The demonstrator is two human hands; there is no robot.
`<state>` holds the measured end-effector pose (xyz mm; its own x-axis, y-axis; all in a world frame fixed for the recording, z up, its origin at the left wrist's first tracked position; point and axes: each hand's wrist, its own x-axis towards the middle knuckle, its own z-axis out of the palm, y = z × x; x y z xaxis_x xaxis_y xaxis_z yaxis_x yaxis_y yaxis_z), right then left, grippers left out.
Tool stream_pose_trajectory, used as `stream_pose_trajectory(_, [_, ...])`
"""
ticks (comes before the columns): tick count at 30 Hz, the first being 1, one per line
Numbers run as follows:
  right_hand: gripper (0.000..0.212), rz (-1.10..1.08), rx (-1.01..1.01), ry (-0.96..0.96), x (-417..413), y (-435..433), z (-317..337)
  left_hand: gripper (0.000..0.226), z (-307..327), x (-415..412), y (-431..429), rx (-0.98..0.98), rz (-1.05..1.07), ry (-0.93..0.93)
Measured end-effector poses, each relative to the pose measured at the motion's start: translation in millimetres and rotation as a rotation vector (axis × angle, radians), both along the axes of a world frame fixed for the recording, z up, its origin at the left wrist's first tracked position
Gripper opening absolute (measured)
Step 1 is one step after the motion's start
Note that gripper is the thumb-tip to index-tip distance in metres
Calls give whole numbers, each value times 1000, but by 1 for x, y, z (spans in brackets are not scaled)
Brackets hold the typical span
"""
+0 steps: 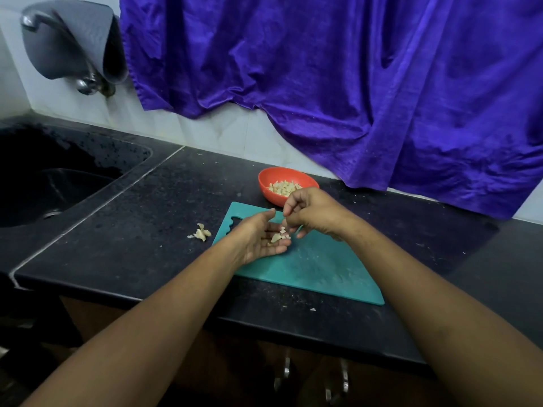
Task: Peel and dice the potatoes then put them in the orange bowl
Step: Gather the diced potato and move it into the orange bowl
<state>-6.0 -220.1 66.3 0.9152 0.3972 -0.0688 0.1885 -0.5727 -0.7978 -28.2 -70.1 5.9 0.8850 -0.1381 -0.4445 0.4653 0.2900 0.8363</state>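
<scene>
The potato bits [279,237] lie in our left hand [258,240], fingers straight, over the board [320,270]. Our right hand [313,214] curls above them; whether it pinches any we cannot tell. The bowl [266,179] with dice [284,188] sits at twelve o'clock, peels [202,232] at nine.

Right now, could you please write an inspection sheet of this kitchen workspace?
Surface: dark counter, small crumbs scattered.
Job's things: orange bowl holds diced potato; teal cutting board in front of it; potato pieces on the left palm.
Clutter: pale scraps on the counter, left of the board.
Hands: left hand open, palm up; right hand, fingers curled above it, pinch unclear.
Cables: nothing seen.
Surroundings: sink and tap at left; purple cloth on the wall.
</scene>
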Motion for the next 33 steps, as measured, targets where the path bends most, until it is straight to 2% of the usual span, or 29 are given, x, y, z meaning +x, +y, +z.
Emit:
stream_pose_trajectory(8, [14,-95,145,24,3,-13,-11,43,-4,3,2,-10,2,8])
stream_pose_trajectory(14, [10,-174,47,104,2,-33,-35,38,-5,7,3,-46,21,29])
stream_pose_trajectory(21, [7,-225,135,107,4,-45,-67,32,2,22,9,-105,44,78])
stream_pose_trajectory(28, [6,-207,254,154,10,-49,-72,9,49,74,3,62,54,-29])
stream_pose_trajectory(33, [6,-189,347,185,12,-53,-74,8,76,118,-4,226,69,-92])
